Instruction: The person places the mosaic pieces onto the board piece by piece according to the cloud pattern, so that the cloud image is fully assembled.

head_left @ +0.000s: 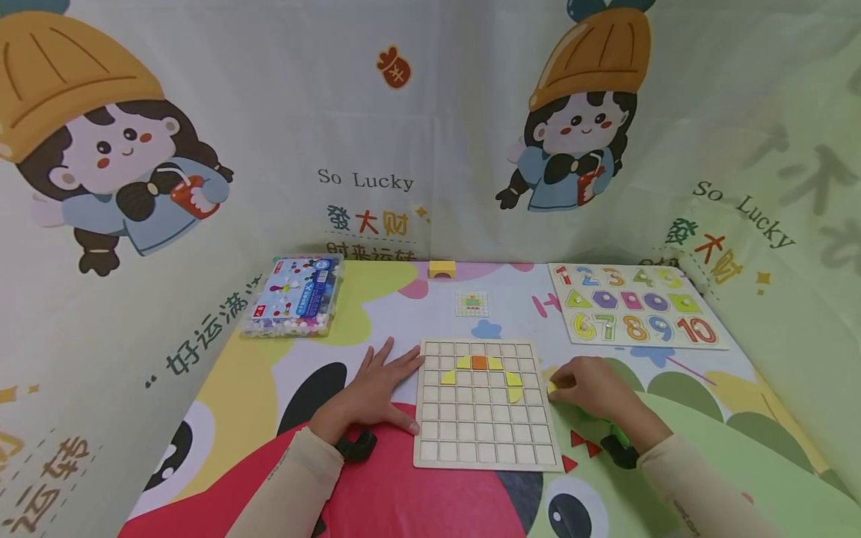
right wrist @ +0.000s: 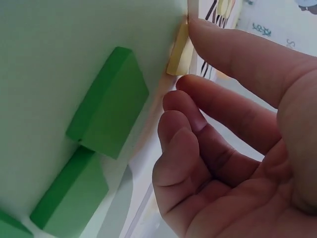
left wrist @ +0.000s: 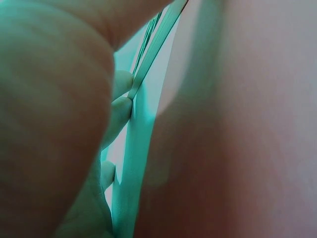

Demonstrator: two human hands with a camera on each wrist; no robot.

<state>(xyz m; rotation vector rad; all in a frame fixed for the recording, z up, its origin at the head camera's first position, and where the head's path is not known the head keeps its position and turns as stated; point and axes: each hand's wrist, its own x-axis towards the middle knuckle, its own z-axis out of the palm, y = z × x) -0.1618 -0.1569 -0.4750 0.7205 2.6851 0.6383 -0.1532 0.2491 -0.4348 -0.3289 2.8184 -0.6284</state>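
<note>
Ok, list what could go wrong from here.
The yellow piece, pinched by the right hand, could slip. The left hand, at the edge of the grid board, might nudge it and shift the laid pieces. The red triangles near the board could get knocked.

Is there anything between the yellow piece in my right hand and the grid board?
Nothing visible: your right hand holds the yellow piece just off the right edge of the wooden grid board, no piece between them.
</note>
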